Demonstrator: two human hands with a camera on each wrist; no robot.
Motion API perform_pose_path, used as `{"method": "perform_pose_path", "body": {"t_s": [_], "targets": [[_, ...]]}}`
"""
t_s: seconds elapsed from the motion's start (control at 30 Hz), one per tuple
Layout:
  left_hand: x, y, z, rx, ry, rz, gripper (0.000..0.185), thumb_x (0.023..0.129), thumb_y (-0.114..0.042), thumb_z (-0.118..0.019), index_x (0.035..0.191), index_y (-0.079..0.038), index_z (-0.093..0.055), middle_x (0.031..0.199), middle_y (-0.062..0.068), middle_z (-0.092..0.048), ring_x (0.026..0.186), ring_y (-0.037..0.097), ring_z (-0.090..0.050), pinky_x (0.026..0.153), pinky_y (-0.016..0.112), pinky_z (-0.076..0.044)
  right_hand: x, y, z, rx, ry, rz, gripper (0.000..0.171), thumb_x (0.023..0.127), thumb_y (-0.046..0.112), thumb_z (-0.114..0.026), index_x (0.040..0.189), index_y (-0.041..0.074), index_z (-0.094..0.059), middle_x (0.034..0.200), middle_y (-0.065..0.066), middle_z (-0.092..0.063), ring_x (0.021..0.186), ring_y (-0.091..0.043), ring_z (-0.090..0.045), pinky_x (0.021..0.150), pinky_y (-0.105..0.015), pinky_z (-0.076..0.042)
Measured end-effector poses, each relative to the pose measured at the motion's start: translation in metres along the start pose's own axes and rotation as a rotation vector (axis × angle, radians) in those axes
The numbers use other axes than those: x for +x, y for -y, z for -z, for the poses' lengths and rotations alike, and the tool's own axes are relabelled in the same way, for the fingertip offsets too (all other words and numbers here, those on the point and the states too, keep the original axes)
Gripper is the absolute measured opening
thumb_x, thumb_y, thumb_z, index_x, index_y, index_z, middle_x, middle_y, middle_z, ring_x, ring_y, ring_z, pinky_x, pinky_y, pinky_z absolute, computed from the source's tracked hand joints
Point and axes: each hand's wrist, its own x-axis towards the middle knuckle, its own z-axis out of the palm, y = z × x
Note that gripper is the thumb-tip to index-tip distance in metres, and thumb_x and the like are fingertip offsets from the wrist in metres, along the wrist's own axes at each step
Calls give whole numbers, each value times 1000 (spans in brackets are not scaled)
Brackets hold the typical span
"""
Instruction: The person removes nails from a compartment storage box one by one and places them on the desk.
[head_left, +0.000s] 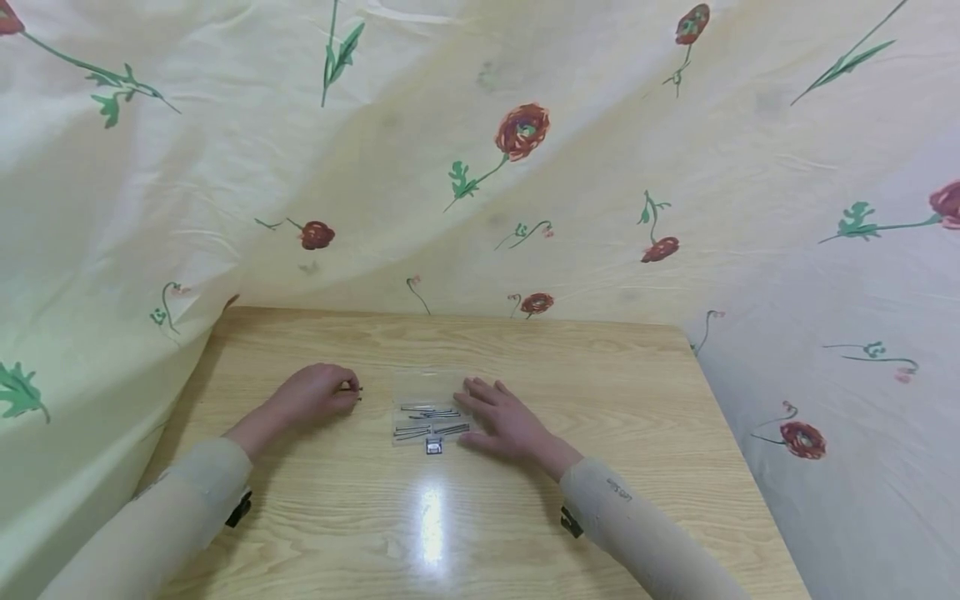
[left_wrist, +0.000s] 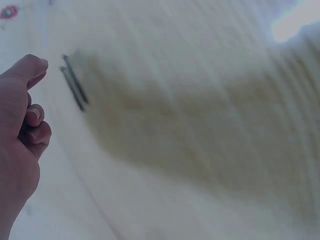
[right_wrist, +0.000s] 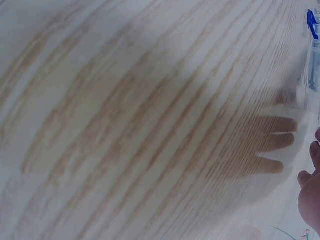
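Centrally, just below mid-frame in the head view, a clear plastic case (head_left: 429, 412) lies flat on the tabletop (head_left: 480, 517), with several thin metal pins (head_left: 431, 421) inside it and a small clasp at its near edge. Two more pins (head_left: 352, 390) sit at the tips of the left hand (head_left: 315, 398), left of the case; in the left wrist view they show as a dark pair (left_wrist: 74, 82) just beyond the thumb, upper left of frame.

Left hand: fingers curled in, thumb forward; whether it actually pinches the pair or only touches it I cannot tell.
Right hand (head_left: 504, 417): flat, fingers straight and relaxed, resting against the case's right edge, holding nothing.

Risks, judged: the pins are thin and round, so a loose pinch could let them roll on the smooth wood. Sideways pressure from the right hand could slide the light case.

Both forearms, sleeved, come in low from the bottom corners, wrists near the wood. A flowered cloth (head_left: 525, 167) hangs behind.
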Motion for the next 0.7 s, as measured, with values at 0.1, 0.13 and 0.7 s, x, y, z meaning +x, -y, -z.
{"method": "perform_pose_path", "body": {"t_s": [0.1, 0.13, 0.7], "targets": [[12, -16, 5, 8, 19, -56, 7, 94, -14, -77, 99, -9, -77, 89, -2, -75, 70, 8, -57, 69, 36, -54, 0, 0, 1, -4, 12, -8, 78, 102, 60, -63, 165, 21, -41, 175, -10, -29, 163, -27, -22, 131, -54, -13], [17, -21, 4, 18, 29, -74, 8, 94, -15, -78, 100, -9, -77, 90, -1, -75, 71, 8, -58, 69, 36, -54, 1, 0, 1, -3, 15, -11, 78, 102, 59, -63, 165, 21, -40, 175, -10, -29, 163, -27, -22, 132, -53, -13], [65, -74, -35, -60, 141, -141, 14, 96, -17, -78, 108, -10, -78, 103, 1, -77, 80, 11, -59, 75, 32, -54, 0, -1, 1, 18, 14, -19, 77, 102, 59, -64, 165, 21, -42, 175, -9, -29, 163, -27, -23, 132, -51, -13]]}}
